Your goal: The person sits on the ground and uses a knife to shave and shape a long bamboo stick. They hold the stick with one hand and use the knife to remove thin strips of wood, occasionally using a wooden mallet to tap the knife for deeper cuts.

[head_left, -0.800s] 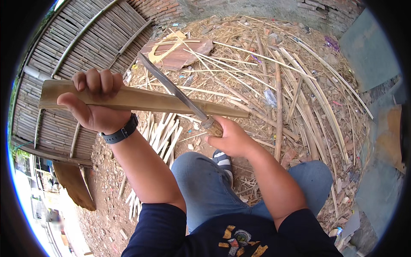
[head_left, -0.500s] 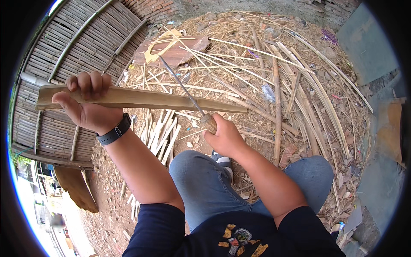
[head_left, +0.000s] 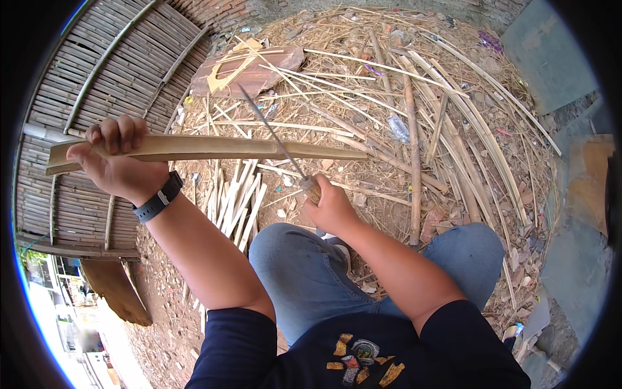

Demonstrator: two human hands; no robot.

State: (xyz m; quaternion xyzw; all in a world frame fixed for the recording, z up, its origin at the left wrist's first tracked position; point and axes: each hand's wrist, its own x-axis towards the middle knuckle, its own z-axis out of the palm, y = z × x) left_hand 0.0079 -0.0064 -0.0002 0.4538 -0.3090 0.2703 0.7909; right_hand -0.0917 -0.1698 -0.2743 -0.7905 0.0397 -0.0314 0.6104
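My left hand [head_left: 120, 155], with a dark watch [head_left: 160, 198] on the wrist, is closed round the wide left end of a split bamboo piece [head_left: 214, 148]. The piece lies almost level across the view and narrows to a tip on the right. In my right hand [head_left: 332, 206] is the wooden handle of a knife [head_left: 272, 133] with a long, thin blade. That blade slants up and to the left, crossing the bamboo right of its middle; whether it cuts in, I cannot tell. Below the bamboo, several pale split strips [head_left: 240, 201] lie in a pile on the ground.
Long bamboo poles [head_left: 413, 155] and slats litter the ground ahead and to the right. A reddish-brown board [head_left: 259, 74] lies at the far side. A bamboo slat panel [head_left: 84, 84] stands at left, grey sheets [head_left: 551, 58] at right. My bent knees [head_left: 291, 272] are close below my hands.
Both hands, the bamboo and the knife have shifted slightly left in the view, and the ground has shifted a little left and up too. Both grips look the same.
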